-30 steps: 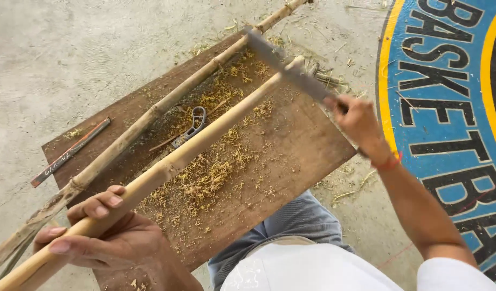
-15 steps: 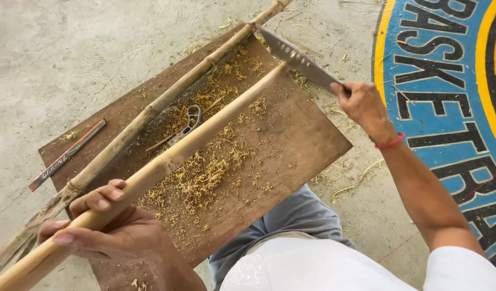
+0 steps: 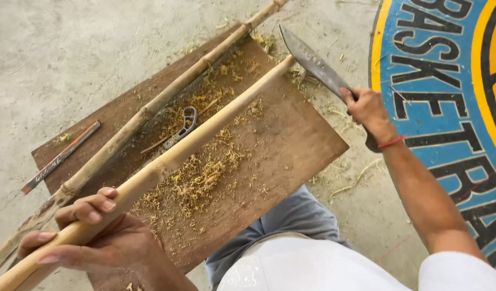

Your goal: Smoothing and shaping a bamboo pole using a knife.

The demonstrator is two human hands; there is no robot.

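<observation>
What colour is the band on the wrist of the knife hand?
Red band, head view.

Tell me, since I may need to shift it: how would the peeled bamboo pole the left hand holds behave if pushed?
The peeled bamboo pole looks stiff: it runs straight from the left hand to the wooden board without sagging. Being round and smooth, it would probably roll sideways. Its stripped skin may be slippery, though shavings beneath could slow it.

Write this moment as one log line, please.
left hand: grips pale bamboo pole | right hand: holds knife at pole tip | wooden board: shavings
</observation>
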